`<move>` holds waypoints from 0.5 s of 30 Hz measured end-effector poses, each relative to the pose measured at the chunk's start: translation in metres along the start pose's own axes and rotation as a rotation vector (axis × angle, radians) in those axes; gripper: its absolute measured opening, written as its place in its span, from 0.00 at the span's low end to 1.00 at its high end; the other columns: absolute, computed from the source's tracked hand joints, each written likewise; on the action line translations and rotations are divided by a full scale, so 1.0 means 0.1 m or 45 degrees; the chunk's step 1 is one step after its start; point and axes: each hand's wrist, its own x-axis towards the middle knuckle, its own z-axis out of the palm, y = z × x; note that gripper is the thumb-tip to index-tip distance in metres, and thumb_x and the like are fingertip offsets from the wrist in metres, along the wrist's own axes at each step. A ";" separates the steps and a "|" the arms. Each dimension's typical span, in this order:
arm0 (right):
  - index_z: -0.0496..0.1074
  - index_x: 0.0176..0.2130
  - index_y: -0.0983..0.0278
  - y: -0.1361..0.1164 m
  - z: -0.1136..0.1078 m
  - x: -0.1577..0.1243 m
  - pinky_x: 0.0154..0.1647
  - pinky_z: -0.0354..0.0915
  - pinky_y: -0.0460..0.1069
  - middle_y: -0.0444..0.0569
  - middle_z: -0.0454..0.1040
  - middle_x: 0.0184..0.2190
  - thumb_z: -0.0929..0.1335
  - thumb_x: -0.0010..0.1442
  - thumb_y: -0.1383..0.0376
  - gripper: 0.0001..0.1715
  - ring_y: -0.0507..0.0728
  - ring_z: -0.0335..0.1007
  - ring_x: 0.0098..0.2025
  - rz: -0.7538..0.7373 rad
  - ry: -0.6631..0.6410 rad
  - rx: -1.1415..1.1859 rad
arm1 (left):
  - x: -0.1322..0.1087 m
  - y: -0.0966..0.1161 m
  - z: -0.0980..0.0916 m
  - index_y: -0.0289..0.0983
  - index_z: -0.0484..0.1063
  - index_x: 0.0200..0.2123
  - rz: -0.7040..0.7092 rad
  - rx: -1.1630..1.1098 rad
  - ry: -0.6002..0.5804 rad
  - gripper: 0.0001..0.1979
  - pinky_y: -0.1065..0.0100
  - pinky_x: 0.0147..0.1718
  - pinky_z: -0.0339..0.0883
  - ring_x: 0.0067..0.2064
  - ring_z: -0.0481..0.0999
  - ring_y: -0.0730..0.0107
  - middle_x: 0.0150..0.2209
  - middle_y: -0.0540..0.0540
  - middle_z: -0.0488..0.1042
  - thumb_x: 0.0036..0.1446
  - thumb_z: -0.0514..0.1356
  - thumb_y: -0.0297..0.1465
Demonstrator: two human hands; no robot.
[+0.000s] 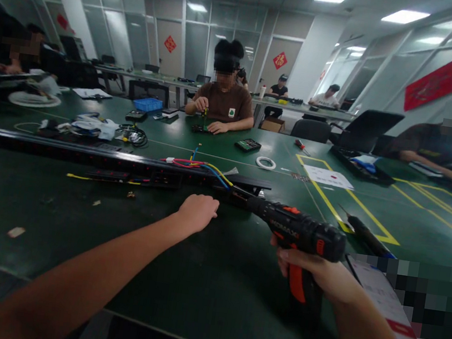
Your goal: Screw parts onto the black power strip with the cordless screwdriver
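The rail [142, 164] ran crosswise just beyond the nearer left hand [198, 213], curled, contents unclear; the right hand [319, 268] gripped a drill [297, 225].

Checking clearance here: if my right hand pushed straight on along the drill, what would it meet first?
The drill in the right hand leads; its bit would likely meet the coloured wires by the black rail first, though depth is unclear.

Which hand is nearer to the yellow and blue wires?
Left. The left hand is just on the near side of the wires; the right hand is farther off to the right, gripping the drill.
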 end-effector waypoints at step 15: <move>0.78 0.43 0.63 -0.08 0.10 0.03 0.32 0.68 0.51 0.44 0.78 0.24 0.79 0.51 0.53 0.24 0.58 0.75 0.27 0.040 0.038 0.016 | -1.01 -1.69 -0.16 0.42 0.82 0.44 -0.608 0.068 -0.058 0.10 0.59 0.43 0.72 0.49 0.83 0.47 0.47 0.39 0.85 0.66 0.59 0.31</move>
